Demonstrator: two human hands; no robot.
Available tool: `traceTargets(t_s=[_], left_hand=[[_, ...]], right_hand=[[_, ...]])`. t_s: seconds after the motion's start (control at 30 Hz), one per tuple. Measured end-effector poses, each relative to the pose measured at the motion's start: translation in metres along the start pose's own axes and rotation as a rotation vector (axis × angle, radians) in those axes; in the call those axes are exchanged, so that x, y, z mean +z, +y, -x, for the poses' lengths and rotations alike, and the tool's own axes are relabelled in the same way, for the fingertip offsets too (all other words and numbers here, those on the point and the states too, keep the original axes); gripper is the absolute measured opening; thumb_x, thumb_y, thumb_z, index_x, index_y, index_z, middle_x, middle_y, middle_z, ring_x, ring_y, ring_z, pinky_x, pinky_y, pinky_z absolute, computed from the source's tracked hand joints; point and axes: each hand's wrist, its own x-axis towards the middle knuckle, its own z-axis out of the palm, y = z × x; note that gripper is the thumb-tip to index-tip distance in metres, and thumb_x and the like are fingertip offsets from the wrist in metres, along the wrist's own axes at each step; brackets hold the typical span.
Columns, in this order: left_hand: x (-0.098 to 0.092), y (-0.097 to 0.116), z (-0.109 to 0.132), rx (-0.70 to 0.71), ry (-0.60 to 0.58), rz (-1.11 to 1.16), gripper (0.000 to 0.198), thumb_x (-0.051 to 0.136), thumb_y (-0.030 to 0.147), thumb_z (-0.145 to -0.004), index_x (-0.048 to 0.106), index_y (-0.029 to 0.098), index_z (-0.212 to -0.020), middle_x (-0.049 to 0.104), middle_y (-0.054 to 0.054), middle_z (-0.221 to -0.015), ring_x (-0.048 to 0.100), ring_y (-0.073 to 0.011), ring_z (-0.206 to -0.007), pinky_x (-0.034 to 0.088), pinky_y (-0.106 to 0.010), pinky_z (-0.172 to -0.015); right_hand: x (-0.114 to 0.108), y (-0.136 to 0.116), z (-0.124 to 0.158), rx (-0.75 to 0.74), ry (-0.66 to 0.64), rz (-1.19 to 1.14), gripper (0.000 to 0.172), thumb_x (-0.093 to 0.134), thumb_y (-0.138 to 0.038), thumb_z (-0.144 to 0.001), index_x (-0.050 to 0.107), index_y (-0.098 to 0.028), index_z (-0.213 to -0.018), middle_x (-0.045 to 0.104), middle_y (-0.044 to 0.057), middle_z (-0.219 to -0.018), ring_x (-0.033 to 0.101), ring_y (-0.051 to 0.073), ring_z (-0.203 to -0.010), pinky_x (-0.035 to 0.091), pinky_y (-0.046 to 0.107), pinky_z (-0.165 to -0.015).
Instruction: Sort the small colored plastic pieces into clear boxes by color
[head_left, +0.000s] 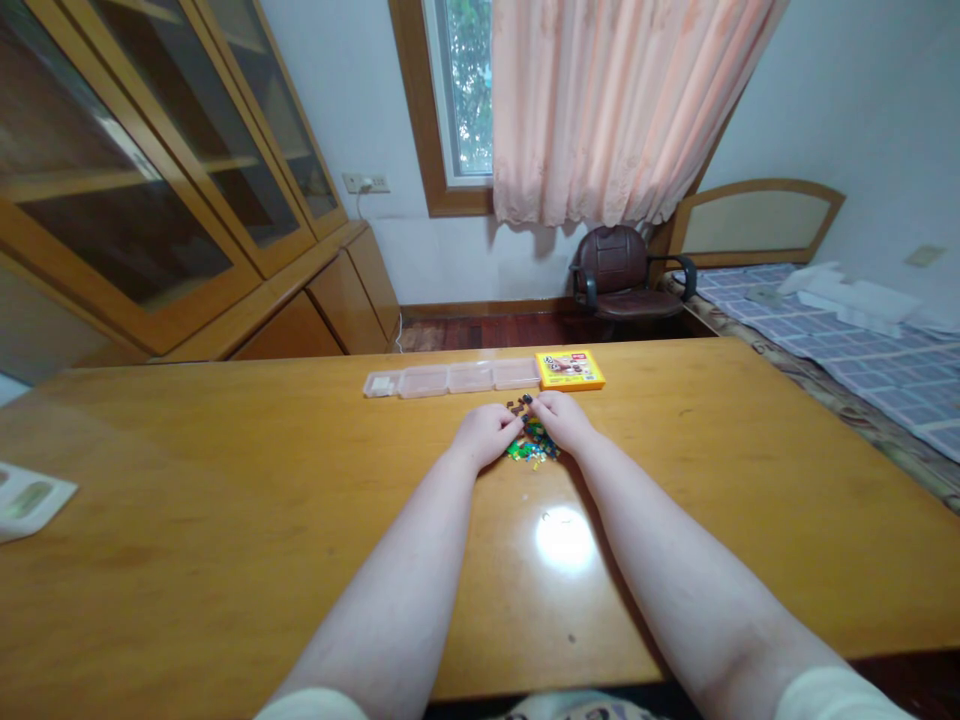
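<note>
Centrally, small bricks (534,447) are gathered between the loosely curled left hand (486,433) and right hand (562,420); the compartments of the clear tray (450,379) appear mostly unfilled.

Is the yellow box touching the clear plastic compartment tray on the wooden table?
Touching: the head view shows the yellow box butted against the right end of the clear compartment tray, no gap visible.

Small bricks (534,440), green, yellow, blue and dark, lie in a loose heap on the table between both hands, a few dark ones at the far edge.
</note>
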Motion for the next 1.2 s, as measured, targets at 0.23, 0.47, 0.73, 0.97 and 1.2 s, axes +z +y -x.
traceTargets(t_s=[0.23,0.47,0.73,0.97,1.2], left_hand=[[0.0015,-0.0015,-0.0014,-0.108,0.024,-0.070,0.048,0.037,0.047,-0.086,0.072,0.018,-0.070,0.067,-0.006,-0.072,0.056,-0.0164,-0.067,0.036,-0.025,-0.059],[-0.0008,-0.0025,-0.0019,-0.172,0.076,-0.049,0.049,0.034,0.044,-0.087,0.072,0.018,-0.068,0.067,-0.006,-0.071,0.056,-0.0164,-0.066,0.036,-0.026,-0.061],[-0.0017,0.0010,-0.0022,-0.208,0.019,-0.061,0.050,0.036,0.047,-0.086,0.072,0.019,-0.065,0.068,-0.006,-0.070,0.058,-0.0174,-0.066,0.035,-0.025,-0.059],[-0.0019,0.0000,-0.0023,-0.245,0.039,-0.072,0.050,0.035,0.046,-0.086,0.073,0.019,-0.070,0.069,-0.007,-0.070,0.057,-0.0175,-0.065,0.035,-0.026,-0.059],[0.0005,-0.0028,-0.0030,-0.243,0.056,-0.059,0.046,0.035,0.045,-0.087,0.074,0.021,-0.077,0.070,-0.006,-0.080,0.059,-0.0181,-0.073,0.037,-0.026,-0.062]], right_hand=[[-0.0026,-0.0046,0.0015,-0.058,-0.069,-0.030,0.045,0.038,-0.035,-0.091,0.071,-0.015,-0.069,0.064,0.005,-0.067,0.055,0.014,-0.064,0.036,0.023,-0.062],[-0.0048,-0.0049,0.0004,0.009,-0.077,0.052,0.048,0.037,-0.038,-0.092,0.073,-0.016,-0.071,0.066,0.006,-0.070,0.057,0.015,-0.067,0.037,0.024,-0.066],[-0.0055,-0.0047,0.0009,0.029,-0.003,0.053,0.054,0.035,-0.045,-0.093,0.072,-0.017,-0.065,0.062,0.005,-0.064,0.054,0.013,-0.063,0.035,0.024,-0.062],[-0.0042,-0.0044,0.0008,-0.058,-0.040,0.073,0.042,0.039,-0.033,-0.092,0.073,-0.017,-0.074,0.060,0.004,-0.067,0.053,0.014,-0.067,0.035,0.024,-0.065],[-0.0042,-0.0019,0.0002,0.005,0.042,0.186,0.052,0.037,-0.043,-0.092,0.069,-0.017,-0.059,0.059,0.005,-0.058,0.051,0.015,-0.060,0.031,0.026,-0.058]])
